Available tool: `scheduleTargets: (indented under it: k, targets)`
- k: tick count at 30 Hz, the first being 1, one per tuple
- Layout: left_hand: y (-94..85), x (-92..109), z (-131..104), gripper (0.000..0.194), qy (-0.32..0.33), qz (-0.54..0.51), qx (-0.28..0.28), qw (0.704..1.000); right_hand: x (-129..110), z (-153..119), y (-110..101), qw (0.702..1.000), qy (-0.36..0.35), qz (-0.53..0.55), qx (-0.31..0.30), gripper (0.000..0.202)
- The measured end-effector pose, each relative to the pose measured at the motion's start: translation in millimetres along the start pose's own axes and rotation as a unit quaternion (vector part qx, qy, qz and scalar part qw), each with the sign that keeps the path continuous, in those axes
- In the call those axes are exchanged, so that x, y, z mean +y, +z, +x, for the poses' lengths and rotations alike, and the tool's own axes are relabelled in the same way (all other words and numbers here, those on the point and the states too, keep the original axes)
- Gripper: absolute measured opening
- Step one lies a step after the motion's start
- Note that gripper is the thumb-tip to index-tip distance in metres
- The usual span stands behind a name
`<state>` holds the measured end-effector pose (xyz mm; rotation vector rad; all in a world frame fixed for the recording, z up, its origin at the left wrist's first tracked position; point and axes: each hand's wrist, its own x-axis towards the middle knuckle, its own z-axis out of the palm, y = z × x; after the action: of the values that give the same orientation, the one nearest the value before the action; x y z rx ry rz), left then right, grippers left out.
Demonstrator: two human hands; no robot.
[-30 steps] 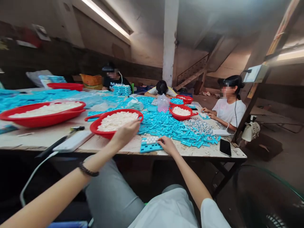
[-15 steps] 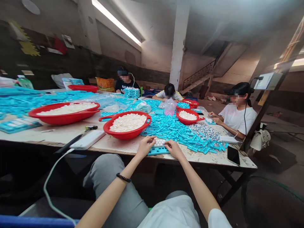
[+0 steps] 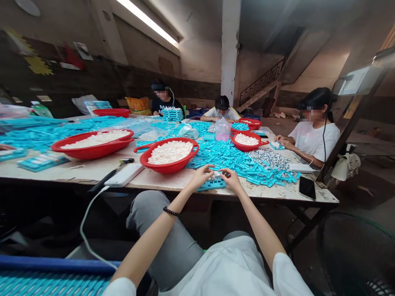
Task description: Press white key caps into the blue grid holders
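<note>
At the table's near edge lies a blue plastic tray (image 3: 212,184) with dark square openings along its front. Small white pieces (image 3: 215,175) show in a row above it, between my hands. My left hand (image 3: 202,176) curls its fingers in on their left end. On the right end, my right hand (image 3: 231,179) pinches with thumb and forefinger. Fingers partly cover the pieces, so whether they are lifted off the tray is unclear. Just beyond lies a heap of loose blue plastic parts (image 3: 225,158). To the left stands a red basket (image 3: 168,167) filled with white pieces.
Another red basket (image 3: 89,153) of white pieces stands further left, near a white power bank (image 3: 125,174) with a cable and a hammer (image 3: 112,174). A phone (image 3: 307,188) lies at the right corner. Several co-workers sit around the table, one person (image 3: 314,131) at the right.
The camera view has shifted, so the table sits higher and further right. My hands have drawn closer together over the white pieces, covering more of the tray's far part.
</note>
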<state>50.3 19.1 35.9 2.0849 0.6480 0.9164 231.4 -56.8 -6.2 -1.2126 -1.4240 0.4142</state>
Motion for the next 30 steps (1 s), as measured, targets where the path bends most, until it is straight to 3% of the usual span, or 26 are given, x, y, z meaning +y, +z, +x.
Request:
scheduleTargets:
  k: [6, 13, 18, 24, 30]
  targets:
    - [0.2, -1.8, 18.7, 0.045, 0.001, 0.027, -0.085, 0.996, -8.8, -3.1, -0.5, 1.000, -0.003, 0.008, -0.011, 0.029]
    - [2.0, -5.4, 18.0, 0.041, 0.022, 0.054, -0.121, 0.991, -7.8, -2.9, -0.2, 0.998, 0.003, 0.037, -0.043, 0.032]
    - [4.1, -2.8, 5.0, 0.034, 0.047, 0.132, -0.060, 0.988, -3.0, -2.2, -1.7, 1.000, 0.025, 0.000, 0.000, 0.036]
    - [11.5, -11.1, -25.3, 0.031, 0.157, 0.225, -0.016, 0.961, 2.1, -0.4, -4.0, 0.998, 0.049, -0.010, 0.035, 0.036]
    - [19.3, -16.5, -35.5, 0.029, 0.160, 0.245, 0.008, 0.956, 6.8, 0.5, -3.3, 0.998, 0.064, -0.007, 0.018, 0.038]
